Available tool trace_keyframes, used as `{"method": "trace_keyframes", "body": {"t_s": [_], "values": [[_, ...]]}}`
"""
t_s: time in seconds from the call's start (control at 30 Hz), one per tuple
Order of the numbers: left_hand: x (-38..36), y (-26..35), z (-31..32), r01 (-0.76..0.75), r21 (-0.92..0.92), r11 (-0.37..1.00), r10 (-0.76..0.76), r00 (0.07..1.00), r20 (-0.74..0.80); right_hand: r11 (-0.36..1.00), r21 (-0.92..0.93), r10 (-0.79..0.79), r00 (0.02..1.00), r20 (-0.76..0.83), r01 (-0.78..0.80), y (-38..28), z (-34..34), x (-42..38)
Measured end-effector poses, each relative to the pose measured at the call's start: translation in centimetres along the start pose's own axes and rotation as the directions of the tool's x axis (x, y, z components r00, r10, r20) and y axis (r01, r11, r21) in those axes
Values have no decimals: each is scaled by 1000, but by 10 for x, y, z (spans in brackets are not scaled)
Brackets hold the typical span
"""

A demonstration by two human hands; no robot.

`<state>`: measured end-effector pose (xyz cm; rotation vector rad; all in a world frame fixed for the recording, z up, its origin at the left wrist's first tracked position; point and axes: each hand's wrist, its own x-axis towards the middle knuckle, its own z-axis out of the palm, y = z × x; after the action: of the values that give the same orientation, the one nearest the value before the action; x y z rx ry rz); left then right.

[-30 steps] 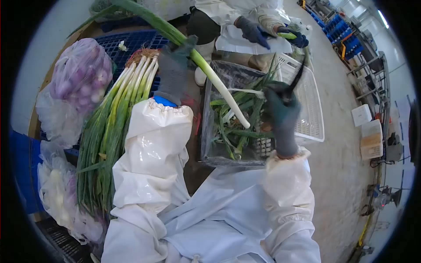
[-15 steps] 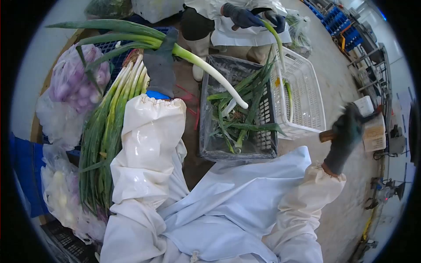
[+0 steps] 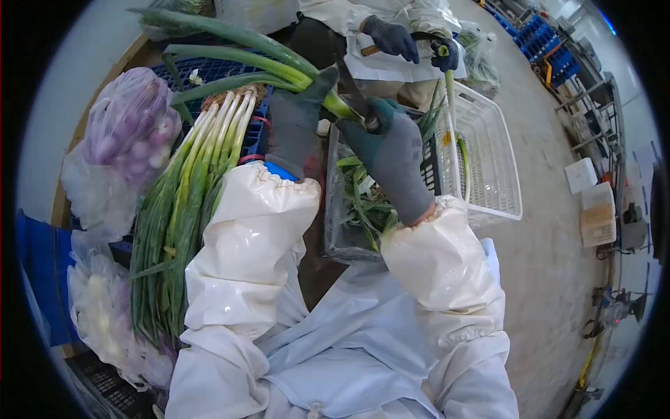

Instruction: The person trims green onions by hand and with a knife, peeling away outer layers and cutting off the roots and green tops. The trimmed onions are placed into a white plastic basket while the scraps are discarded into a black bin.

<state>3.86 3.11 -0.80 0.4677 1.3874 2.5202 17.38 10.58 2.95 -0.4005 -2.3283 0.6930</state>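
My left hand [image 3: 299,115], gloved in grey, is closed around a large scallion [image 3: 283,70] whose green leaves spread up and to the left. My right hand [image 3: 391,153], in a grey and green glove, grips a knife [image 3: 351,82]. Its dark blade points up and lies against the stalk, just right of my left hand. The stalk's lower end is hidden behind my right hand. Below is a black crate [image 3: 342,246] with scallion trimmings [image 3: 359,202] in it. A bundle of scallions [image 3: 185,188] lies left of my left arm, roots at the top.
Bags of purple onions [image 3: 129,140] and of pale vegetables [image 3: 98,300] lie at the left. A white crate [image 3: 513,164] adjoins the black one. Across from me, a co-worker's gloved hands [image 3: 392,38] hold a wooden-handled knife and a scallion stalk.
My right hand has swung in from the far right with the knife to the scallion. My left hand has shifted slightly right with the scallion.
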Motion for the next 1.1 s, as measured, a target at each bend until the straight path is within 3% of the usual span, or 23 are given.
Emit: {"method": "trace_keyframes", "body": {"t_s": [0.1,0.2,0.3,0.43,0.53,0.57,0.63,0.77,0.8,0.83,0.9,0.97,1.03,1.1], "values": [[4,-8,-7,-53,258,965,53,999,5,998,-47,-51,999,-11,50,4,14,5],[4,-20,-5,-90,37,995,91,996,-21,993,-67,-98,994,-39,95,8,21,3],[-2,-17,-6,-78,-7,997,78,996,47,986,-113,-125,991,-47,119,12,22,3],[-7,-15,1,-57,9,998,57,998,-4,986,-143,-86,996,-28,82,11,20,6],[-15,11,9,18,51,999,-19,1000,22,1000,9,21,993,-113,-20,19,20,6],[-14,18,10,33,63,997,-36,998,43,958,226,200,976,-91,-175,21,18,8],[-11,21,8,54,19,998,-54,997,55,673,595,505,861,65,-440,30,7,9],[7,14,-6,64,-117,991,-59,997,52,707,653,433,896,-98,-270,50,-26,-5],[12,12,-13,69,-127,989,-62,996,59,596,690,569,822,-2,-410,56,-42,-13],[18,10,-22,69,-111,991,-64,997,46,556,734,598,801,-27,-391,54,-56,-16],[30,8,-36,67,-79,995,-66,998,25,573,756,534,844,-53,-315,118,-88,-31],[31,11,-36,53,-127,990,-57,998,-26,316,925,569,822,-8,-210,110,-122,-36],[24,19,-36,-10,-84,996,8,1000,-17,337,931,513,857,-55,-142,132,-162,-48],[24,17,-36,-47,-59,997,44,998,-41,450,888,551,813,-188,-100,127,-190,-57]]}}
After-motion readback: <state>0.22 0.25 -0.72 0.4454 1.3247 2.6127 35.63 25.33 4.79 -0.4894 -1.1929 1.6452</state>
